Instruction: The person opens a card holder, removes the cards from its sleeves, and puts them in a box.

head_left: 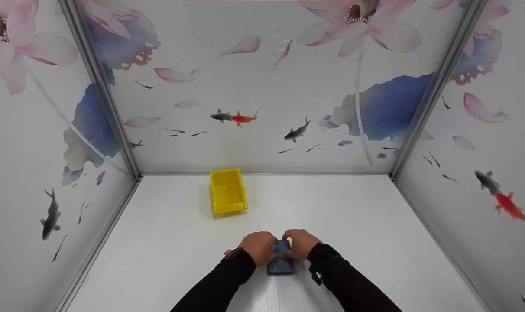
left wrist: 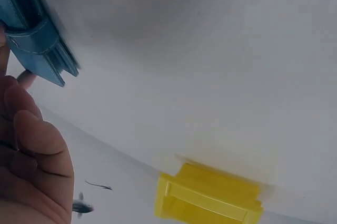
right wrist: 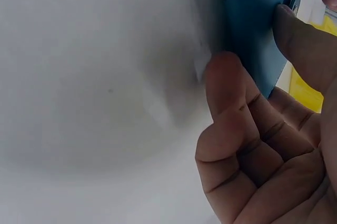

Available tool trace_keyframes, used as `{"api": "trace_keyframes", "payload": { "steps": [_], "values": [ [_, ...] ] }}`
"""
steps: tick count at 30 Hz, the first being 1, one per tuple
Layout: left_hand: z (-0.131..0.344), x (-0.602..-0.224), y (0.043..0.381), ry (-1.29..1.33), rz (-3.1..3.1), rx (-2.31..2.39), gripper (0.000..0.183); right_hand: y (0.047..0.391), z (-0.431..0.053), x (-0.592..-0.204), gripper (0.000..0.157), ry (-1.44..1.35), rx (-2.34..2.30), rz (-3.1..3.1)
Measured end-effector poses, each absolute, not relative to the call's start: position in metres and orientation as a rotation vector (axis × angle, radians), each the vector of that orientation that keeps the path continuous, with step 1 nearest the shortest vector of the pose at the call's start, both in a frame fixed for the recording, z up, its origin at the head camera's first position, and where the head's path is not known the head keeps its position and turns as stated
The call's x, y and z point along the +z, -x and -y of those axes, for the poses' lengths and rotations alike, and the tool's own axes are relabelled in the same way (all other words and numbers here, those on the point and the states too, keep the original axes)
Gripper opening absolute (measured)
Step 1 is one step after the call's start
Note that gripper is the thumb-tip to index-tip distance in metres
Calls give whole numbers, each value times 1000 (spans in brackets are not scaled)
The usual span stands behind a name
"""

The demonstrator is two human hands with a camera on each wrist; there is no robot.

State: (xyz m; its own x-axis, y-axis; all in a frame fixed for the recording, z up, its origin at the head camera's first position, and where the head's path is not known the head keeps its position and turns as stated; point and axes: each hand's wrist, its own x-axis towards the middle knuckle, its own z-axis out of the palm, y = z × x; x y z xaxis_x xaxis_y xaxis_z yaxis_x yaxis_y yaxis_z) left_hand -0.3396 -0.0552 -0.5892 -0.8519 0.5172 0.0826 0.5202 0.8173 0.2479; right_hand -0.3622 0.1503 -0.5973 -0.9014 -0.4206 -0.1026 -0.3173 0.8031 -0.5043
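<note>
A blue leather wallet (head_left: pixel 281 267) stands out against the white tabletop, low in the middle of the head view, between both hands. My left hand (head_left: pixel 259 248) grips its left side, and my right hand (head_left: pixel 302 244) holds the right side with curled fingers. In the left wrist view, the wallet (left wrist: pixel 32 38) shows pale stitching, a strap with a snap across it and layered edges. The right wrist view has my thumb pressed on the smooth face of the wallet (right wrist: pixel 253 16), fingers curled at its edge.
Beyond the hands, a yellow plastic bin (head_left: pixel 228 207) sits on the tabletop (head_left: pixel 340 208) close to the back wall. White panels printed with lotus flowers and fish (head_left: pixel 297 130) enclose the left, back and right sides, with grey metal strips (head_left: pixel 438 91) at the corners.
</note>
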Motion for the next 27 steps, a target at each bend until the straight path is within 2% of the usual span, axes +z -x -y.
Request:
{"api": "trace_keyframes", "payload": {
  "steps": [4,9,13,20,27],
  "values": [
    [49,-594,340,900,2960,-324,13,385,-157,-635,46,773,-697,-2864],
    [46,-599,340,896,2955,-323,17,407,-161,-671,49,848,-719,-2900],
    [46,-600,341,907,2989,-452,19,405,-159,-669,48,828,-729,-2893],
    [48,-617,352,993,2921,-542,19,382,-153,-637,47,841,-781,-2856],
    [44,-597,341,991,2969,-578,16,406,-162,-670,43,833,-700,-2885]
  ]
}}
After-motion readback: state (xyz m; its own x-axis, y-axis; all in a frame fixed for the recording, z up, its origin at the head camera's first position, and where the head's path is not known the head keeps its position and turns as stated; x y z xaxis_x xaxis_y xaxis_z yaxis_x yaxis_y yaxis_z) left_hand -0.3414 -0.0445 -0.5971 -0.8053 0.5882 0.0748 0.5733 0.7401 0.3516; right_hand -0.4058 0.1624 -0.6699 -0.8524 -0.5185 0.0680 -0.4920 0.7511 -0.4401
